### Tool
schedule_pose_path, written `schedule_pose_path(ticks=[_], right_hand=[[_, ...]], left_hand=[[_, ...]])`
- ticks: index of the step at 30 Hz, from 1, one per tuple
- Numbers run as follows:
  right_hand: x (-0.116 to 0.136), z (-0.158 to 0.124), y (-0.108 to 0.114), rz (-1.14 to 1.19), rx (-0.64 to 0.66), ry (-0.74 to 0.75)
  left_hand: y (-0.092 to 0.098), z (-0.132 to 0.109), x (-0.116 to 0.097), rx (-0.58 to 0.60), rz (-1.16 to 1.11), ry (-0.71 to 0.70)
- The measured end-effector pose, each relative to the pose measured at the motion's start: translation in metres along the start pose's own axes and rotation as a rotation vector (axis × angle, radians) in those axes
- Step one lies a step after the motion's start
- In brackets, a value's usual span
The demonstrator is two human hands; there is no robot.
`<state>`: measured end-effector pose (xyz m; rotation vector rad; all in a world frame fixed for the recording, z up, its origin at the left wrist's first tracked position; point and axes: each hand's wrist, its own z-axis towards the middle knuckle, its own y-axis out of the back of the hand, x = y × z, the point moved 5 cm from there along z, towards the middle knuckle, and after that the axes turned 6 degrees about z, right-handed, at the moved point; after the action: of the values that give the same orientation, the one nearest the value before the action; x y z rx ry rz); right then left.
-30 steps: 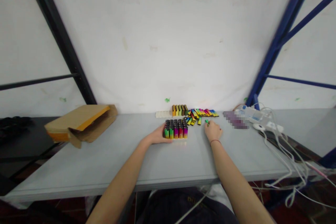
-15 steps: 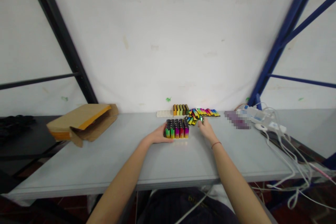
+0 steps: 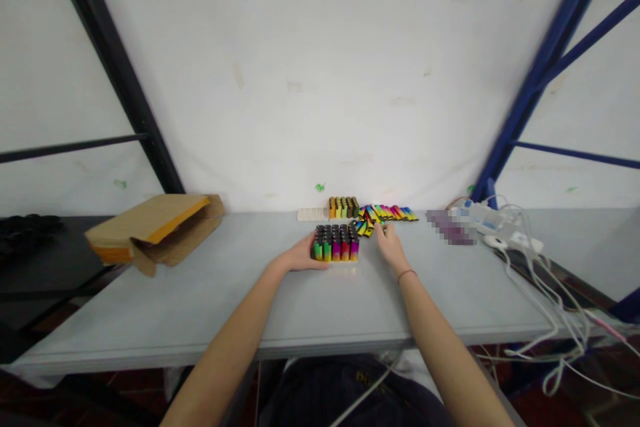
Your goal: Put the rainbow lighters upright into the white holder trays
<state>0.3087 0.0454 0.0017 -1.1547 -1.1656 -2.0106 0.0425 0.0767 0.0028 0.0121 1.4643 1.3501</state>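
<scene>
A tight block of upright rainbow-coloured lighters [image 3: 336, 245] stands on the grey table [image 3: 280, 300]. My left hand [image 3: 299, 258] rests against the block's left side, fingers curled round it. My right hand [image 3: 389, 246] is just right of the block, its fingertips pinched on a lighter at the edge of a loose pile of lighters [image 3: 385, 216] lying flat near the wall. A short row of upright yellow and dark lighters [image 3: 343, 207] stands behind the block, beside a white tray [image 3: 312, 215].
An open cardboard box [image 3: 153, 230] lies on its side at the table's left end. White cables and a power strip [image 3: 500, 223] crowd the right end, with a blurred purple object [image 3: 450, 227]. Blue and black shelf struts frame the white wall.
My right hand moved left from the open table toward the loose pile, carrying a green lighter. The left hand stayed on the block.
</scene>
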Motion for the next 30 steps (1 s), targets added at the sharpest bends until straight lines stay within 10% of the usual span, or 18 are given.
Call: schedule_pose_path(ticks=[7,18,25,30], right_hand=[[-0.010,0.002,0.011,-0.552,-0.029,-0.048],[0.011,-0.009,0.013,-0.525,-0.141,0.023],[0.070,-0.022,-0.091,-0.506,0.291,0.562],[0.094,-0.005,-0.167,-0.422,0.512,0.525]], left_hand=[[0.003,0.000,-0.003,0.008,0.015,0.020],[0.051,-0.027,0.024,-0.003,0.021,0.278],[0.100,-0.065,0.070,-0.238,0.056,0.468],[0.114,-0.077,0.096,-0.363,0.082,0.476]])
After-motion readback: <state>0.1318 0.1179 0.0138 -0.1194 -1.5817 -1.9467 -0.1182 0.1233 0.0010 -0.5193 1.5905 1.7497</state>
